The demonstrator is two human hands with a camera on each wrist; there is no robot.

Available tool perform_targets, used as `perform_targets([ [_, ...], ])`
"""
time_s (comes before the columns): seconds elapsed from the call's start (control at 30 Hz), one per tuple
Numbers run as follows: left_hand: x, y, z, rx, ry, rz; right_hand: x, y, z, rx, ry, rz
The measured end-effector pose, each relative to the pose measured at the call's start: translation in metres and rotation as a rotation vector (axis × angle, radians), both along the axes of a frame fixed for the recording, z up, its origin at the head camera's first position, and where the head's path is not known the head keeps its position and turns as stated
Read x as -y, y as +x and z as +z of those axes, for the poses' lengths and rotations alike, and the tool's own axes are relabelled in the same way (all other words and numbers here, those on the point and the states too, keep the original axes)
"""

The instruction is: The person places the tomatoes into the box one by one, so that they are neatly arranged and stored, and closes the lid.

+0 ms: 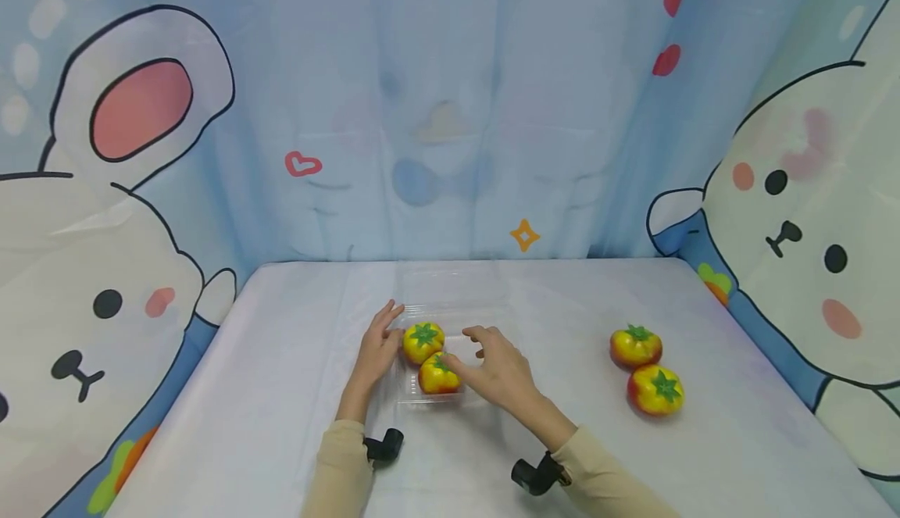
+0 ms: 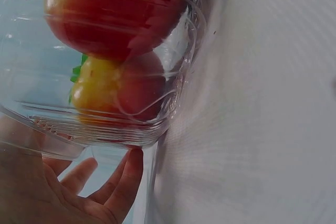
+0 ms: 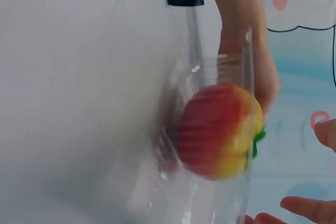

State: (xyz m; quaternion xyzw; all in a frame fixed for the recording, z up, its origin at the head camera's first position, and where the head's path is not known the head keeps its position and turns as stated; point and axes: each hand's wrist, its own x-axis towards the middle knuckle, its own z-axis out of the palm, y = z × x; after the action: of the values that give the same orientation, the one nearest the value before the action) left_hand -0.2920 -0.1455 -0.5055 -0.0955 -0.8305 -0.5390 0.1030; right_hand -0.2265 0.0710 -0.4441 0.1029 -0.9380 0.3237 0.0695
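Note:
Two yellow-and-red persimmon-like fruits with green star-shaped leaf tops, a back fruit [image 1: 423,341] and a front fruit [image 1: 437,377], sit touching in the left part of a clear plastic box [image 1: 430,401]. My left hand [image 1: 376,352] rests against the box's left side, its fingers fairly straight along the wall. In the left wrist view, fingertips [image 2: 135,157] touch the ribbed clear plastic. Over the box's right part hovers my right hand [image 1: 498,368], thumb and fingers spread, the thumb close to the front fruit. Nothing shows between the right-hand fingers [image 3: 310,209].
On the white cloth right of the box lie two more such fruits, a rear one [image 1: 636,348] and a nearer one [image 1: 655,390], side by side. A printed blue curtain [image 1: 450,112] hangs behind the table. Black wrist cameras [image 1: 536,474] sit on both sleeves.

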Motion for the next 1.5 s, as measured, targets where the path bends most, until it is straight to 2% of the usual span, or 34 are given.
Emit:
perform_targets([
  [0.33,0.004,0.001,-0.003,0.004,0.005,0.003,-0.036,-0.008,0.018,-0.073,-0.038,-0.001],
  [0.67,0.005,0.003,-0.002,0.022,-0.006,0.027,-0.093,-0.021,0.029,-0.142,0.065,-0.053],
  [0.93,0.004,0.001,0.003,0.017,0.008,0.015,-0.141,-0.028,0.040,-0.112,0.113,-0.128],
  [1.03,0.003,0.000,0.005,0.015,0.008,0.015,-0.160,-0.030,0.038,-0.054,0.126,-0.171],
  [1.2,0.001,-0.002,0.004,0.014,0.007,0.008,-0.191,-0.030,0.026,0.024,0.115,-0.221],
  [1.5,-0.002,0.002,0.001,0.040,0.000,0.015,-0.227,-0.023,0.006,0.066,0.085,-0.246],
])
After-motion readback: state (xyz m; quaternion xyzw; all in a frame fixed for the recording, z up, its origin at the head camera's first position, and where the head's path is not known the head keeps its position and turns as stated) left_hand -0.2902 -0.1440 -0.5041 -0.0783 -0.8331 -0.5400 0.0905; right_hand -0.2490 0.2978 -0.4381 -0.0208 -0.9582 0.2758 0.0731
